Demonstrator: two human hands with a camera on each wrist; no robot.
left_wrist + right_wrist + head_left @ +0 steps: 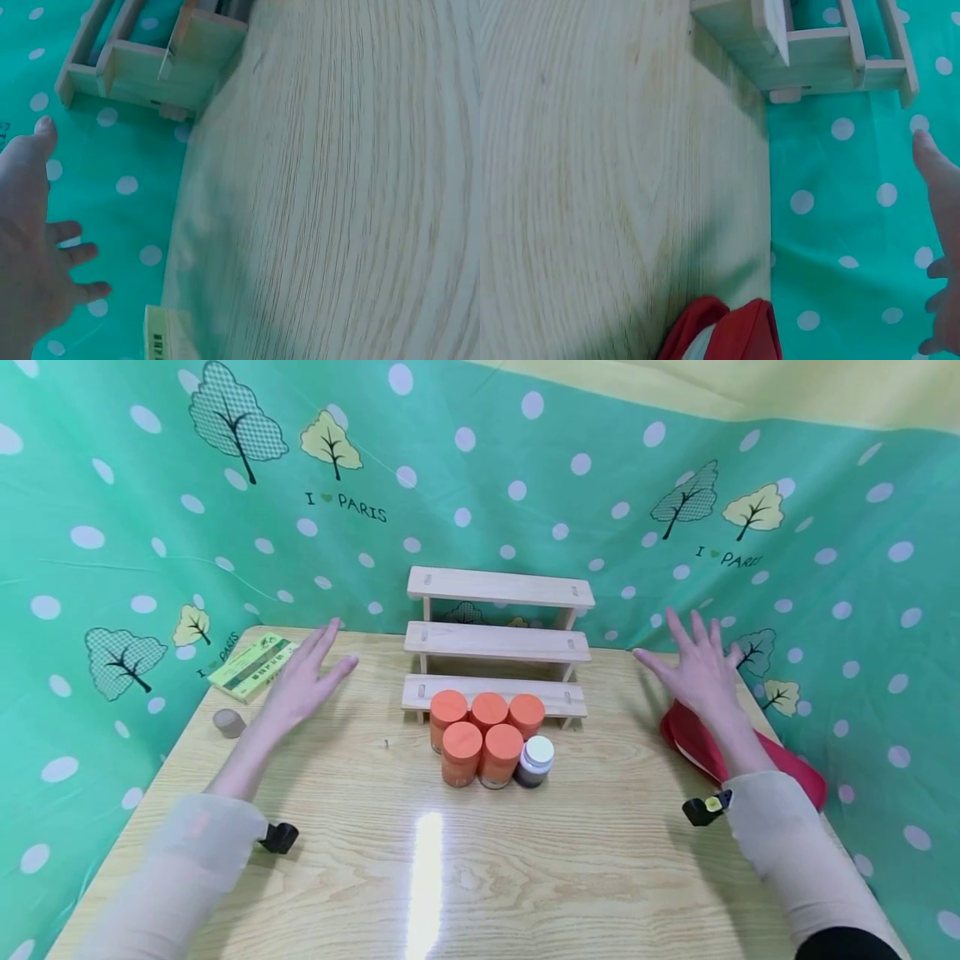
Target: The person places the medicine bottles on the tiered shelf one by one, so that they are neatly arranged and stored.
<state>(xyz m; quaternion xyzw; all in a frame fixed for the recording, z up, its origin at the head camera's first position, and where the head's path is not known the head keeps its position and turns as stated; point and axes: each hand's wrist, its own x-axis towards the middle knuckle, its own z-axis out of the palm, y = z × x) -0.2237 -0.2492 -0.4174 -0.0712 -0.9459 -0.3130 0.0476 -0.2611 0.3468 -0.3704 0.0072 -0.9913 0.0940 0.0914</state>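
Observation:
My left hand (303, 683) hovers over the table's left side with fingers spread, near a green and yellow box (255, 667). On the right, my right hand (701, 672) is held in the air with its fingers apart, above a red pouch (783, 764). Neither hand touches anything. Between them, a three-tier wooden shelf (498, 642) stands at the back of the table. Several orange-lidded jars (461, 752) are grouped against its front, together with one white-capped dark bottle (535, 762). In both wrist views the shelf's side shows beyond the hand.
A small grey-brown cylinder (228, 723) lies near the table's left edge. The wood-grain table (570, 868) is bordered at the back and sides by a green dotted cloth (450, 468). A bright light reflection crosses the front middle.

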